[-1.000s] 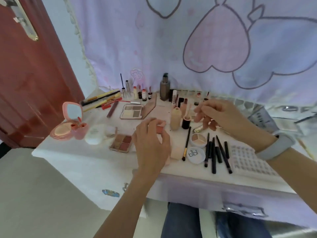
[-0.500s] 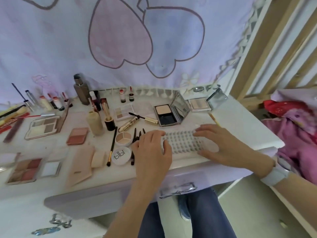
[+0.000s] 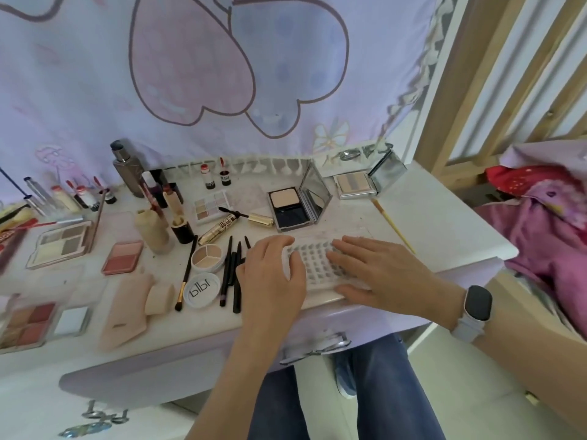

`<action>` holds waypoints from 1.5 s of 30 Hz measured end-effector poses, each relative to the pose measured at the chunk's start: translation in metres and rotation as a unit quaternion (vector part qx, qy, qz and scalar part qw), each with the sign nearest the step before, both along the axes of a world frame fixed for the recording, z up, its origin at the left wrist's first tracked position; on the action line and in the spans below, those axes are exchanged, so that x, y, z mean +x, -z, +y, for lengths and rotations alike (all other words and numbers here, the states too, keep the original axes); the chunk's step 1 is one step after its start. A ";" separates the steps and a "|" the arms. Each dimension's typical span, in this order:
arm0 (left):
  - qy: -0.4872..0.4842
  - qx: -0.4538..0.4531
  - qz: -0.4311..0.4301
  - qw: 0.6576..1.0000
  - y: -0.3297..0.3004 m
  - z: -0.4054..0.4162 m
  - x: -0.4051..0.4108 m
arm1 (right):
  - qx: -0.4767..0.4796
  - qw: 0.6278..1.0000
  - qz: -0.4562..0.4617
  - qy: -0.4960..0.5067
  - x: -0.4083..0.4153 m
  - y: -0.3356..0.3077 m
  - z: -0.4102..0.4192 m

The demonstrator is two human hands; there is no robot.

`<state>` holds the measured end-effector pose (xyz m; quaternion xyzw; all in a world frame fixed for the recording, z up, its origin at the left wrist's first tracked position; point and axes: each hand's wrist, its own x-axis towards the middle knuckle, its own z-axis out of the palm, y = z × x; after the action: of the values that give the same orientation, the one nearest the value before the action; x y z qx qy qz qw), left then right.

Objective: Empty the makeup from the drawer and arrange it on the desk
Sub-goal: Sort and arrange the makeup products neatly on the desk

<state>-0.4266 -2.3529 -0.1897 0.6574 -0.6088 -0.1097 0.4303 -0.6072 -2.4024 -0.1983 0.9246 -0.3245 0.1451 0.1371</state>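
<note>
A clear plastic tray with a grid of small cells (image 3: pixel 316 265) lies near the desk's front edge. My left hand (image 3: pixel 270 277) rests on its left end and my right hand (image 3: pixel 378 274) lies flat over its right end, fingers nearly straight. Left of the tray lie several black pencils (image 3: pixel 232 274), a round three-shade pot (image 3: pixel 208 257) and its white lid (image 3: pixel 201 290). An open compact with a mirror (image 3: pixel 293 206) stands behind the tray. The lilac drawer (image 3: pixel 314 344) below the desk edge looks closed.
Palettes (image 3: pixel 58 244), a blush pan (image 3: pixel 123 257), bottles (image 3: pixel 127 168), lipsticks and a gold mascara tube (image 3: pixel 219 230) cover the white desk (image 3: pixel 444 230). A second open compact (image 3: pixel 359 184) sits at the back right. A wooden bed frame and pink bedding (image 3: pixel 546 223) stand right of the desk.
One second ago both hands worked further left among the bottles. Since then they have moved onto the gridded tray, and the view has swung right. In the last half second the hands barely shifted.
</note>
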 end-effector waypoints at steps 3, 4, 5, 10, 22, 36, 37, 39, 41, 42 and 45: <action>-0.009 -0.034 0.141 0.989 -0.017 0.004 -0.005 | -0.020 0.996 -0.089 0.015 -0.002 -0.014 0.000; -0.018 -0.026 0.204 0.978 -0.023 0.004 -0.006 | -0.025 0.993 -0.113 0.029 -0.002 -0.019 0.001; -0.023 -0.002 0.275 0.961 -0.029 0.003 -0.006 | -0.033 0.989 -0.137 0.040 -0.003 -0.024 0.000; 0.076 0.221 0.674 0.700 -0.050 -0.009 -0.006 | -0.060 0.970 -0.232 0.030 -0.002 -0.034 0.007; 0.181 0.250 0.657 0.688 -0.049 -0.012 0.000 | 0.191 0.959 -0.193 -0.086 -0.002 -0.050 0.010; 0.183 0.224 0.665 0.689 -0.027 -0.021 0.009 | 0.108 0.993 0.051 0.008 0.012 -0.058 0.011; 0.185 0.217 0.664 0.691 -0.026 -0.021 0.009 | 0.103 0.993 0.058 0.015 0.012 -0.056 0.010; 0.191 0.209 0.659 0.696 -0.024 -0.023 0.009 | 0.091 0.994 0.061 0.018 0.013 -0.055 0.011; 0.200 0.209 0.652 0.701 -0.022 -0.023 0.008 | 0.075 0.996 0.054 0.005 0.011 -0.053 0.011; 0.203 0.208 0.647 0.705 -0.020 -0.023 0.009 | 0.071 0.996 0.056 0.003 0.011 -0.053 0.011; 0.209 0.198 0.631 0.721 -0.017 -0.023 0.008 | 0.087 0.994 0.059 0.022 0.011 -0.058 0.016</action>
<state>-0.4182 -2.3764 -0.1730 0.3625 -0.2829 -0.7044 0.5408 -0.5962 -2.3862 -0.1399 0.9328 -0.3470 0.0582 0.0785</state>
